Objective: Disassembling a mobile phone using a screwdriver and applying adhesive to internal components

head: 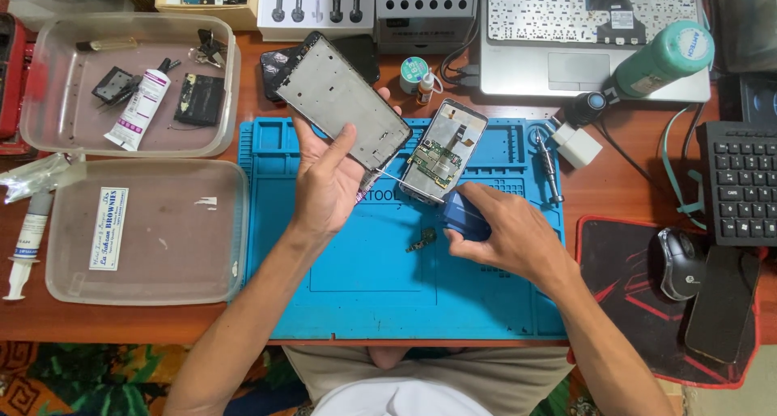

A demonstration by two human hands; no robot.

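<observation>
Even, bright overhead light; soft short shadows. Faint glare on plastic tubs (146, 230) at left. Sharp focus; slight wide-angle bowing at edges.

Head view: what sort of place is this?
Probably a phone-repair bench: blue silicone work mat, opened phone with bare circuit board, grey metal phone frame in the left hand.

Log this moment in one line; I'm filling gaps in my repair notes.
left hand: holds phone frame | right hand: grips blue tool | opened phone: on blue mat
</observation>
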